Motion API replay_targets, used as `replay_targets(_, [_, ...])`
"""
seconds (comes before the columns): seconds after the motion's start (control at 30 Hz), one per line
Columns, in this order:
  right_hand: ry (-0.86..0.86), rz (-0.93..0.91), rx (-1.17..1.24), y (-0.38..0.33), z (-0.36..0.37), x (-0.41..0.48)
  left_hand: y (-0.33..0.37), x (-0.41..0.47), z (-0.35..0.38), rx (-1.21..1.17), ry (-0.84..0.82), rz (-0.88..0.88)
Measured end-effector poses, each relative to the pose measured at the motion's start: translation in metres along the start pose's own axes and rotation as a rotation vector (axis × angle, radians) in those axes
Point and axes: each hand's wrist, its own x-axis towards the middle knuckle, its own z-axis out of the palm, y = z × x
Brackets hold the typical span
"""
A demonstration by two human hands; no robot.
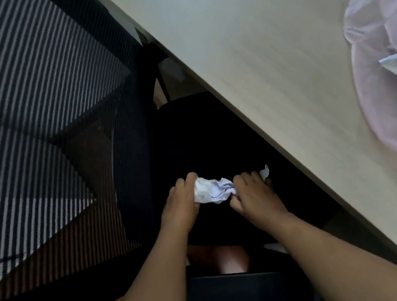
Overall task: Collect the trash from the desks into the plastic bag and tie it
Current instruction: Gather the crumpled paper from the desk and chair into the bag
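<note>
Beside desk [254, 50], left hand [181, 205], right hand [253, 193] grip paper [213, 191].

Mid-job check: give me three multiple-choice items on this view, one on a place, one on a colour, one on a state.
1. Where does the plastic bag lie? A on the floor; B on the desk; C on a shelf.
2. What colour is the crumpled paper? A yellow; B green; C white.
3. What are the hands doing? A both grip the crumpled paper; B both hang idle; C both tie the bag.

B: the bag rests on the pale desk top at right. C: the paper is white. A: the left hand and right hand grip its ends above the dark chair seat.
</note>
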Motion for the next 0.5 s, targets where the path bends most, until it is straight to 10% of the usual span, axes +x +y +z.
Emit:
replay_targets(0.3, [0.010, 0.151, 0.335, -0.040, -0.097, -0.007, 0.043, -0.016, -0.099, -0.317, 0.145, -0.121])
replay_targets(0.5, [0.266, 0.174, 0.431, -0.060, -0.184, -0.011, 0.119, -0.004, -0.187, -0.229, 0.259, 0.126])
